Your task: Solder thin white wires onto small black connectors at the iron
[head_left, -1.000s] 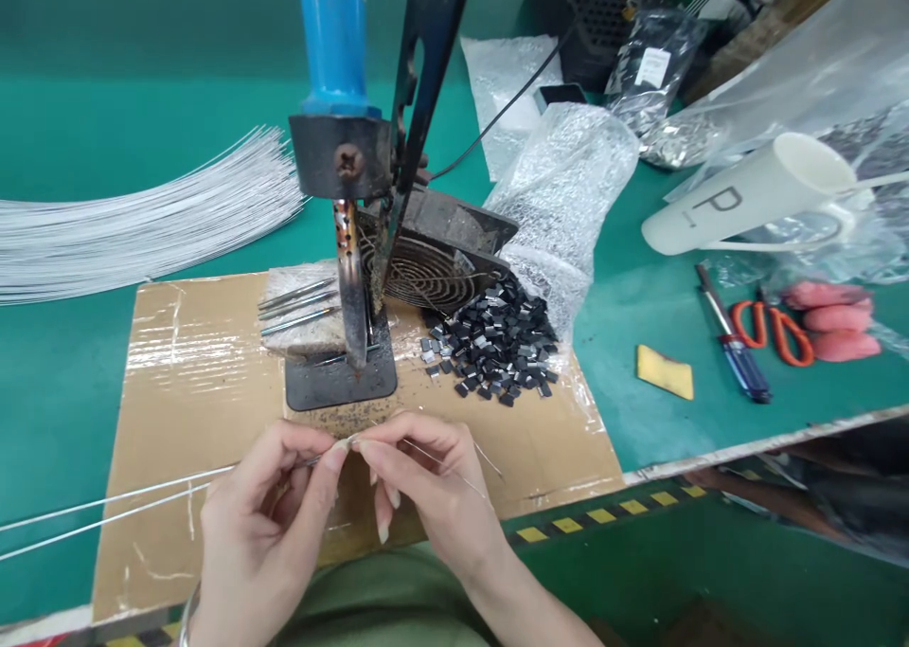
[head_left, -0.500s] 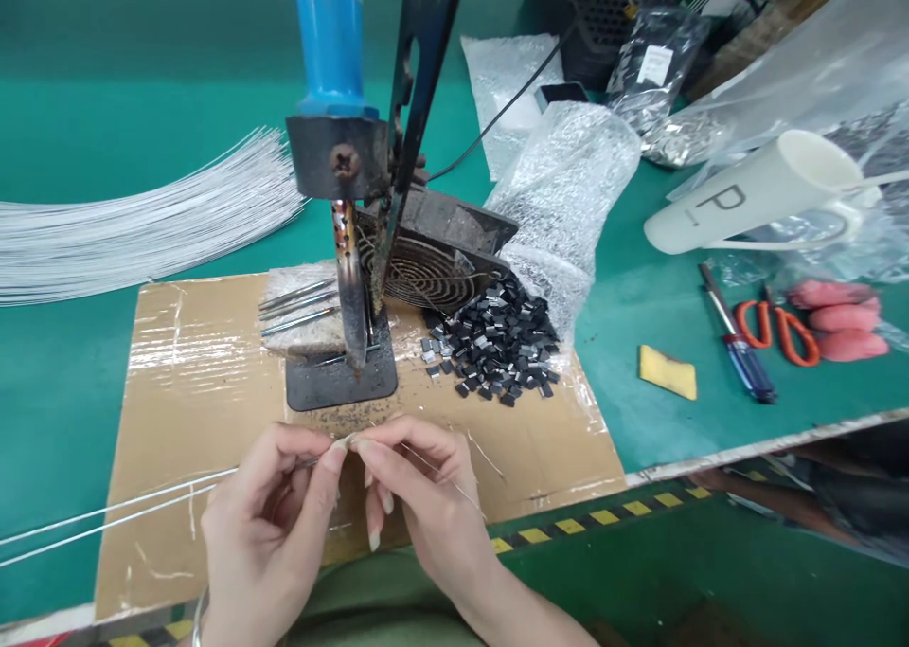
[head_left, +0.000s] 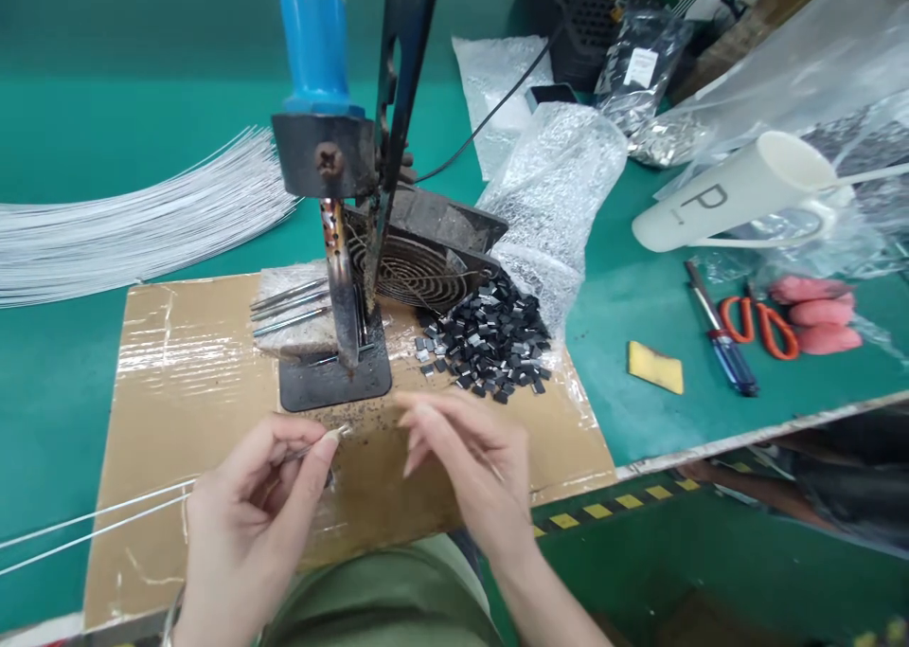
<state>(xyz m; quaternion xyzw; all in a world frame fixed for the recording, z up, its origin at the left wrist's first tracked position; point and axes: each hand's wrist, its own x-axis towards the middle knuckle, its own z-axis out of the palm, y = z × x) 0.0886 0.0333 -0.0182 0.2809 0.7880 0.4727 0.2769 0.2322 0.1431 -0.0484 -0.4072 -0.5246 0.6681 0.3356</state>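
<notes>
Pinches two white wires (head_left: pixel 99 512) in the left hand (head_left: pixel 256 524), with a closed grip of thumb and forefinger near their ends, over the cardboard (head_left: pixel 163 372) and just in front of the iron's black base (head_left: pixel 302 396). Trails both wires back from that hand to the left, past the edge of the cardboard and over the green bench (head_left: pixel 614 296). Holds the right hand (head_left: pixel 483 467) apart from the left, over the cardboard and in front of the black connectors (head_left: pixel 497 344); too blurred to tell whether closed on anything. Shows the blue-handled iron (head_left: pixel 312 50) upright above the base, with its tip pointing down. Has metal rods (head_left: pixel 291 323) lying on a wrapped block (head_left: pixel 284 344) to the left of the tip, and a round-grilled fan (head_left: pixel 412 278) behind the connectors. Bears a bundle of white wires (head_left: pixel 142 230) at the back left of the bench, and bubble wrap (head_left: pixel 554 183) beside the fan. Farther right, includes a white mug (head_left: pixel 739 192) on its side, a yellow sponge (head_left: pixel 654 367) and orange-handled scissors (head_left: pixel 763 320).
</notes>
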